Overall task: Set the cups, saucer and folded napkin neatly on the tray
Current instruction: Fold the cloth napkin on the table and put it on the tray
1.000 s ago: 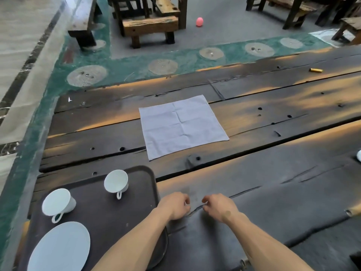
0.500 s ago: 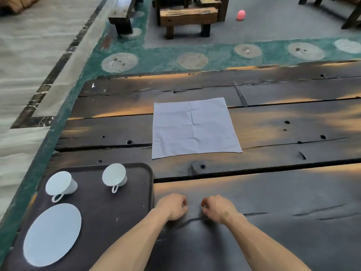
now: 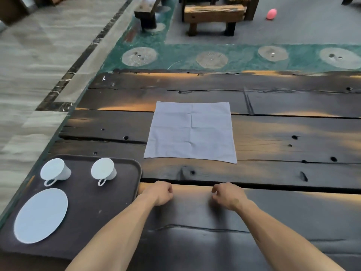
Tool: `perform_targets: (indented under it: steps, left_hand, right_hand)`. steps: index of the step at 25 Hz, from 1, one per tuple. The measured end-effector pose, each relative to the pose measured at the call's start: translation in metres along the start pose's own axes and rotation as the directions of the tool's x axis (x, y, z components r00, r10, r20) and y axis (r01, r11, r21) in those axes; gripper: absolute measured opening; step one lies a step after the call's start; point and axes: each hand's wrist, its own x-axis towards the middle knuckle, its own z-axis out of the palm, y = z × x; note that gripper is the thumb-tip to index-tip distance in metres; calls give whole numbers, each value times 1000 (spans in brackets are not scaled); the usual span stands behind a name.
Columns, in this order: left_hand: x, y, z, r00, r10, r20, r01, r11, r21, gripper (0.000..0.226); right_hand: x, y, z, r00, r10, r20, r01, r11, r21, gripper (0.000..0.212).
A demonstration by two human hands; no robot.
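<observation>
Dark, worn planks make the long table where I work, with wooden benches on the floor beyond it. At my left the brown tray already carries two white cups side by side at its far edge, handles turned toward me, and the saucer lies nearer to me — I think this leaves the right part of the tray free for the cloth. The napkin is on the table, well apart from the tray, spread flat and not folded. My left hand and my right hand rest on the wood just before it, both loosely curled and holding nothing — ready, I judge, to reach for the near corners and begin the fold.
</observation>
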Motion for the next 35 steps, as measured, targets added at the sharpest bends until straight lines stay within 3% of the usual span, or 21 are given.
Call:
perform_targets:
  steps: [10,16,20,27,35]
  left_hand:
    - [59,-37,-48,999,-3,-43,6,997,73,32]
    - [103,-76,-70,978,-2,-207,39,984,175,34]
    - [126,-91,-70,954,11,-300,55,976,210,31]
    - [144,-100,-62,937,33,-349,40,979,201,24]
    - [147,-102,-66,934,192,-302,-17,866,500,19]
  right_hand:
    - [61,16,-28,991,112,-79,-108,993,48,36]
    - [96,35,-35,966,135,-219,-140,990,-4,33]
    - [114,47,-38,962,152,-226,-170,983,-64,36]
    - [122,66,-34,966,145,-214,-180,971,-157,30]
    - [122,77,-30,972,64,-227,-136,938,-318,22]
